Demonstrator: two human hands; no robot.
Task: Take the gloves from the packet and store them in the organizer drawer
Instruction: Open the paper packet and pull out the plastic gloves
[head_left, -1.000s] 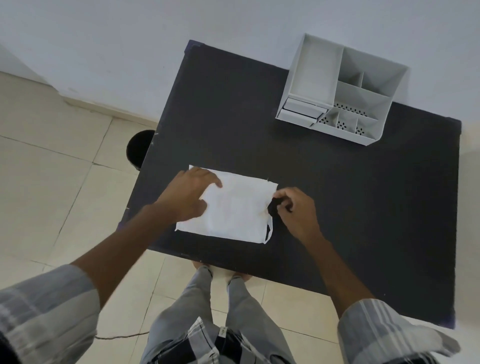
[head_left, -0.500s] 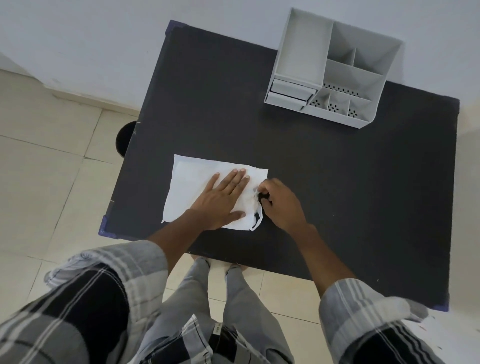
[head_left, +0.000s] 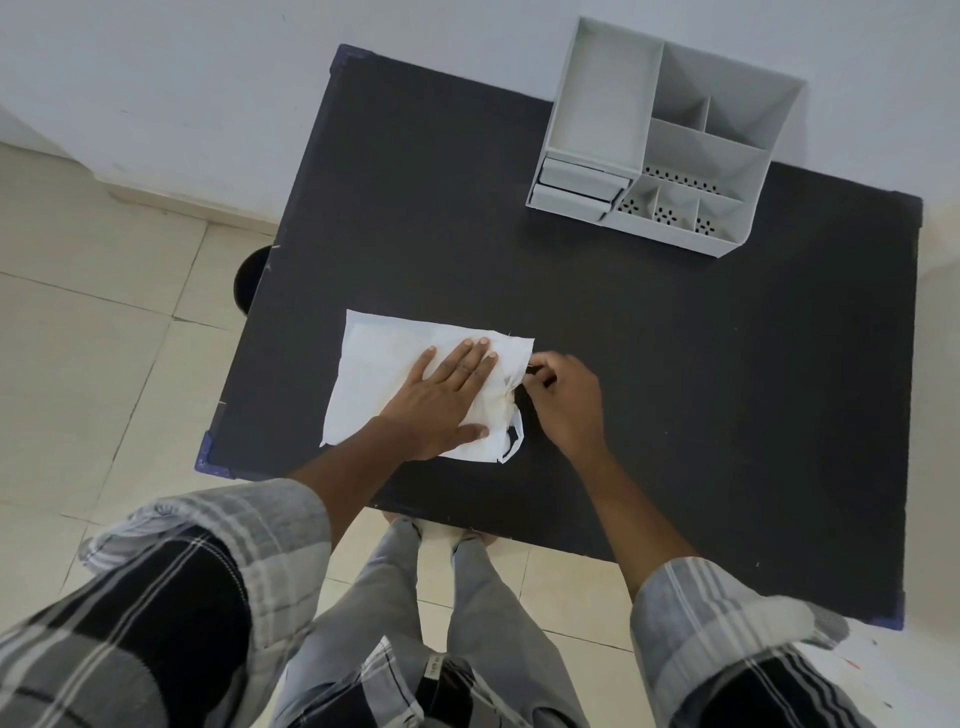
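Left hand (head_left: 441, 400) lay flat and open on the packet (head_left: 410, 382), pinning it near the table's (head_left: 675, 389) front edge. Right hand (head_left: 563, 397) pinched something dark at the packet's open end, likely a glove, so it slides out. Organizer (head_left: 660, 156) sat well behind the packet, drawers (head_left: 574, 189) shut.

Your white packet (head_left: 384, 374) lies flat, crumpled at its right end, well apart from the grey organizer (head_left: 670, 150), whose two small drawers (head_left: 576, 189) sit closed.

Soft even daylight, faint shadows; wide-angle bending at edges; slight motion blur on right hand (head_left: 569, 397).
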